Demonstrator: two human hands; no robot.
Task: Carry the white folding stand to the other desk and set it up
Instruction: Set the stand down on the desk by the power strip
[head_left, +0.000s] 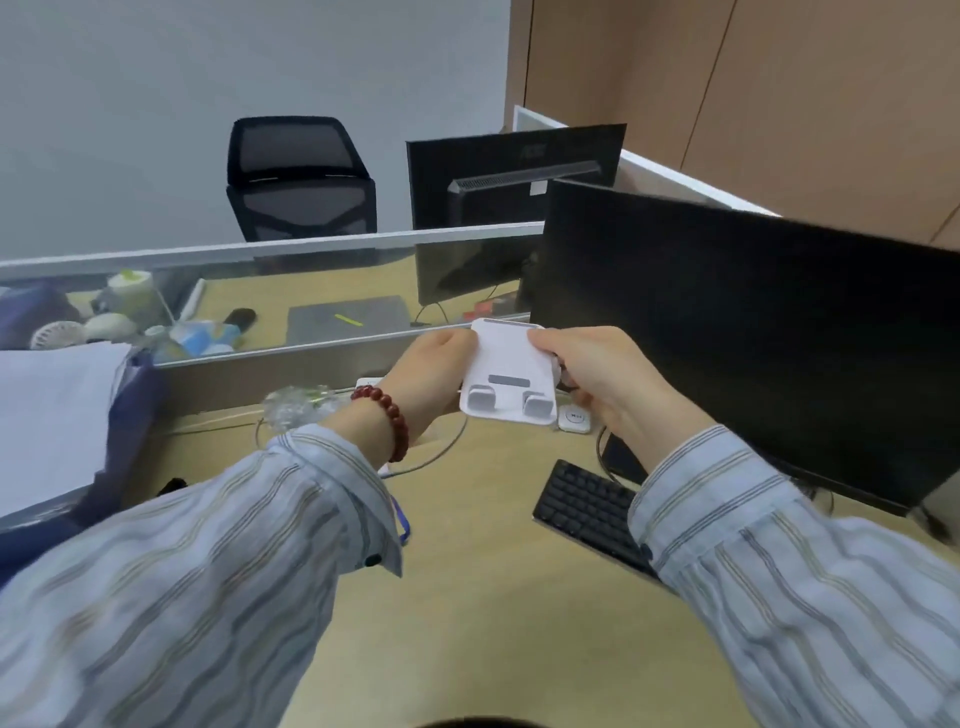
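Note:
The white folding stand (506, 371) is held in the air above the wooden desk (483, 597), in the middle of the head view. It is a flat white plate with a grey strip and two small hooked lips along its lower edge. My left hand (428, 382), with a red bead bracelet on the wrist, grips its left side. My right hand (597, 379) grips its right side. What lies behind the plate is hidden.
A black monitor (753, 332) stands close on the right with a black keyboard (587, 512) below it. A small white device (574, 418) and cables lie under the stand. A glass partition (260, 249) crosses the back; papers (52, 410) sit left. Beyond are another monitor and a black chair (298, 176).

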